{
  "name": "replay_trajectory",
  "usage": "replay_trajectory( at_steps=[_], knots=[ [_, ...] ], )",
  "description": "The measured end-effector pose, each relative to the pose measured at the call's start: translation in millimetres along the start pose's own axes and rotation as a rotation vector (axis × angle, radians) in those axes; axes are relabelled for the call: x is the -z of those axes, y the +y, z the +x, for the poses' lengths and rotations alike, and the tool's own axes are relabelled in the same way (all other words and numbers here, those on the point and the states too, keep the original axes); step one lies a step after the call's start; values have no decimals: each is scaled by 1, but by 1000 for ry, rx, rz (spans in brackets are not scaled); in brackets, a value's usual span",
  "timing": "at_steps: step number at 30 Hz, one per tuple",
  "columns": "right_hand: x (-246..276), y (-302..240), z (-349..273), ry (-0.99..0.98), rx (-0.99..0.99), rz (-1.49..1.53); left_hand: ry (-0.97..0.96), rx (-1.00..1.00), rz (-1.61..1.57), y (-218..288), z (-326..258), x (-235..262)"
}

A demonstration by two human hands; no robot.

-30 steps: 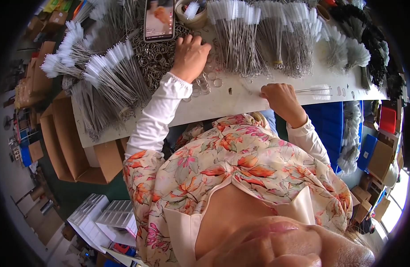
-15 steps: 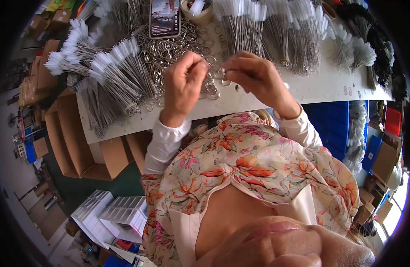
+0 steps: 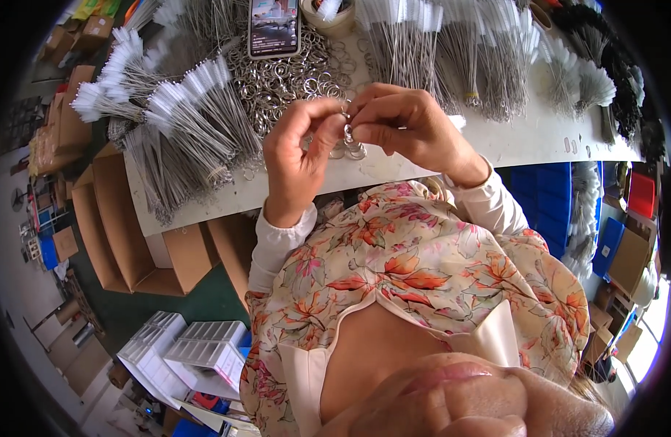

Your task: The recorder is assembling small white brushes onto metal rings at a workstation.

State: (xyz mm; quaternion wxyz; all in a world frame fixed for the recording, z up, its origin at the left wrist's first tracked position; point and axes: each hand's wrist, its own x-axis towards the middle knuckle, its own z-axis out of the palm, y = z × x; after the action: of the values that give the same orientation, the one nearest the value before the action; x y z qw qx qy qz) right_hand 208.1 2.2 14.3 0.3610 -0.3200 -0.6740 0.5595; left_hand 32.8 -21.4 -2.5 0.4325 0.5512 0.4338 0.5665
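Clock read from the meeting fingertips. The pale table (image 3: 510, 142) is running beneath everything. At eight o'clock, open cardboard boxes (image 3: 186, 258) are standing below its edge; at four, a blue plastic crate (image 3: 535, 200).

White-bristled wire brushes are lying in bundles: one lot (image 3: 197, 124) at nine to ten, another (image 3: 401, 62) at one to two. A heap of metal rings (image 3: 302, 80) is spreading at ten to eleven.

Left hand (image 3: 295, 149) at eight, right hand (image 3: 412, 127) at three: both are closing together, pinching a few small metal rings (image 3: 348, 132) between fingertips. White bristles (image 3: 458, 121) are peeking past the right hand; cannot tell whether its palm is gripping them. A phone (image 3: 275, 30) is lying beyond the heap at eleven.

Step, as judged: fingertips are working the rings. Next move seems to be calling for a steady right pinch, with the left doing fine turning.
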Motion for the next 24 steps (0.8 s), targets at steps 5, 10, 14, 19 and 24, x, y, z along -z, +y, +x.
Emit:
replay_trajectory(
  at_steps=[5,10,14,19,24],
  knots=[
    [2,-6,-2,-113,-157,225,-210,-270,353,1,0,16],
    [-1,-8,-2,-97,-206,357,-187,51,92,4,-8,12],
    [-6,-8,-6,-53,-99,239,-167,169,-210,-5,-12,10],
    [-14,1,-4,23,276,-108,-64,308,-588,-13,-14,7],
    [-19,-6,-6,128,454,-385,-93,177,-515,11,-8,10]
  ],
)
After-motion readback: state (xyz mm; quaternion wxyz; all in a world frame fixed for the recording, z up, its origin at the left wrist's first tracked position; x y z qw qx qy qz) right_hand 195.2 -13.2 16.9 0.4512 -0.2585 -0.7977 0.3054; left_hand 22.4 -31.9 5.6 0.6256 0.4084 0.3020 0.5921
